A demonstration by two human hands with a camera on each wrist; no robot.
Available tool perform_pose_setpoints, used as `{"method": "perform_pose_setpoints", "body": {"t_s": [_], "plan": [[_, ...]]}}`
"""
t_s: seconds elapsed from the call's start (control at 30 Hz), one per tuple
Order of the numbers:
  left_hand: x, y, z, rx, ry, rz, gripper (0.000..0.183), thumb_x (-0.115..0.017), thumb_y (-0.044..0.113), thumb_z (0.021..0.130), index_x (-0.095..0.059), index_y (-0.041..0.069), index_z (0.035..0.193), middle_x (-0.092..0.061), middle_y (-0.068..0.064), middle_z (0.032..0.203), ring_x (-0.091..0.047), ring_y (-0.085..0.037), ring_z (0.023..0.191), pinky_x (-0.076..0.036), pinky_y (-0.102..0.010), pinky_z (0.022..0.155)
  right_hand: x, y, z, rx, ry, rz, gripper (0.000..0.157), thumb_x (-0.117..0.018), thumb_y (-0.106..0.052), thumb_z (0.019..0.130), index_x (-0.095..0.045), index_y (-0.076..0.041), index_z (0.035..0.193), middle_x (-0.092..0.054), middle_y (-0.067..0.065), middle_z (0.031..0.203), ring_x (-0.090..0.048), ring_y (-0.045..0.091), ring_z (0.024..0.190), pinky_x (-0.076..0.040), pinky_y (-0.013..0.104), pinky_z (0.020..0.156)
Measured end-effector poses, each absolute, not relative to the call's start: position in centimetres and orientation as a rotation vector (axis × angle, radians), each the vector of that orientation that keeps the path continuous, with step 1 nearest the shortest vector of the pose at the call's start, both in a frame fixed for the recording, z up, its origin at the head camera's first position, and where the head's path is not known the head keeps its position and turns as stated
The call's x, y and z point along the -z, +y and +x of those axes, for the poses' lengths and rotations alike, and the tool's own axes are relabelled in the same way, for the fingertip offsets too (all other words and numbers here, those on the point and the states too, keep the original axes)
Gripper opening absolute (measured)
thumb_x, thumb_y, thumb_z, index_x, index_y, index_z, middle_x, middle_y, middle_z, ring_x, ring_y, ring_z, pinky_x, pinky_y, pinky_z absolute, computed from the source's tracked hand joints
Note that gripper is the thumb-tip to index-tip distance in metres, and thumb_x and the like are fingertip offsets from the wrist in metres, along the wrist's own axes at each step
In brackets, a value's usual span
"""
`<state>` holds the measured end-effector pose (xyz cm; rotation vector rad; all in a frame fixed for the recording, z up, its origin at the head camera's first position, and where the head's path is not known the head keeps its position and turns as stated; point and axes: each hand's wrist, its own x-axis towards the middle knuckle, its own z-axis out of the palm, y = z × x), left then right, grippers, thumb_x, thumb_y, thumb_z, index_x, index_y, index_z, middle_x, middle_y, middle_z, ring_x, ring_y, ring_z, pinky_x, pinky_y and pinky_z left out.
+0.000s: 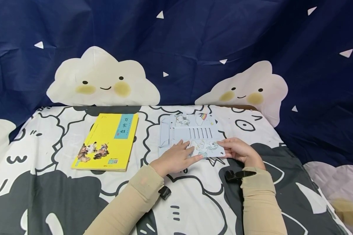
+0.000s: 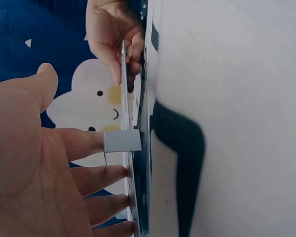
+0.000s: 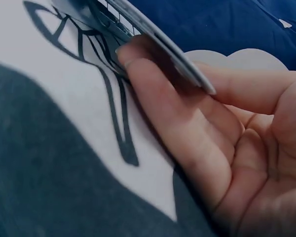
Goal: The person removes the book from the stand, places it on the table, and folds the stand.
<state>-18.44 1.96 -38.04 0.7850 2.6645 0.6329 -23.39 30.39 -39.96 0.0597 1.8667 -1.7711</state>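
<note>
A light blue folding book stand [image 1: 180,133] with unicorn drawings, a rainbow and a row of slots lies on the cloth. My right hand [image 1: 238,149] pinches the right edge of its panel, thumb above and fingers beneath. In the right wrist view that panel edge [image 3: 170,47] is tilted up, with a gap over the cloth. My left hand [image 1: 176,156] rests on the near left part of the panel with fingers spread. The left wrist view shows its fingertips [image 2: 119,172] against the panel face, near a small pale tab [image 2: 122,140].
A yellow book [image 1: 105,140] with a blue title label lies left of the stand. The cloth [image 1: 200,199] beneath has black-and-white cartoon prints. A navy curtain [image 1: 182,39] with cloud faces hangs behind the far edge.
</note>
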Motion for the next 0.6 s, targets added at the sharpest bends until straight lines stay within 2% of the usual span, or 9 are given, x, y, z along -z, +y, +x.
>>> {"method": "perform_pose_setpoints", "body": {"t_s": [0.3, 0.6], "plan": [[38.19, 1.92, -18.59, -0.627, 2.646, 0.792, 0.076, -0.030, 0.066, 0.100, -0.041, 0.010, 0.152, -0.026, -0.011, 0.163, -0.014, -0.034, 0.153, -0.016, -0.047, 0.125, 39.99, 30.20, -23.30, 1.736, 1.929, 0.101, 0.015, -0.053, -0.009, 0.102, -0.062, 0.002, 0.108, -0.076, 0.001, 0.083, -0.074, 0.009, 0.076, -0.059, 0.019, 0.068], [38.11, 1.62, -18.97, -0.792, 2.617, 0.744, 0.079, -0.032, 0.067, 0.099, -0.037, 0.010, 0.153, -0.027, -0.011, 0.163, -0.011, -0.034, 0.154, -0.015, -0.049, 0.125, 39.90, 29.98, -23.28, 1.719, 1.961, 0.148, 0.014, -0.057, -0.009, 0.100, -0.063, 0.002, 0.106, -0.076, 0.001, 0.081, -0.074, 0.009, 0.074, -0.059, 0.019, 0.067]]}}
